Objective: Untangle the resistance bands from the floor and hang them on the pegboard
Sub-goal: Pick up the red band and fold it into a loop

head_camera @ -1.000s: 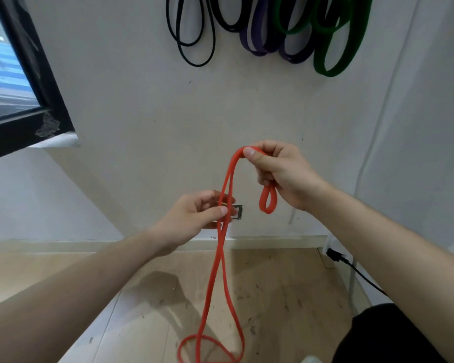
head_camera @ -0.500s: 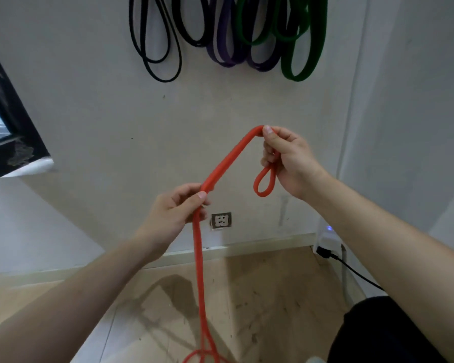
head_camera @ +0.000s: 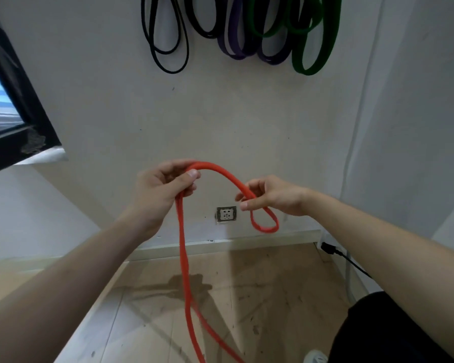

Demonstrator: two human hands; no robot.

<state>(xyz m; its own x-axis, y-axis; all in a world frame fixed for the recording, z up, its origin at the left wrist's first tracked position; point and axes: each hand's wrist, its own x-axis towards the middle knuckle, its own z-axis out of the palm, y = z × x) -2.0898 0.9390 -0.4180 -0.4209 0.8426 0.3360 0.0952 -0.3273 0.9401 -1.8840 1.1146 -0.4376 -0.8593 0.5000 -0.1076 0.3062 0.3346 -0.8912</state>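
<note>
So the red resistance band (head_camera: 186,258) is up in both hands right now. Left hand (head_camera: 157,189) is clenched around the top of the arch, thumb pressed over it, and from there the doubled strands drop straight down toward the wooden floor (head_camera: 260,297), running out of frame at the bottom. Right hand (head_camera: 270,197) is pinching the other side of the arch between thumb and fingers, with a small closed loop dangling just under it.

Handling-wise I'd guess it's light, floppy, rubbery stuff: flat matte strap, bends with zero stiffness, and probably grippy rather than slick, so it'll cling to itself where the strands cross. Best place to hold seems to be right at the top fold, so the loop hangs open for a peg. Stretching it won't help a twist, feeding slack will.

Up on the white wall (head_camera: 247,113) the black bands (head_camera: 168,48), purple bands (head_camera: 236,48) and a wide green band (head_camera: 312,61) already hang in long U shapes. The pegboard itself is out of view above.
</note>
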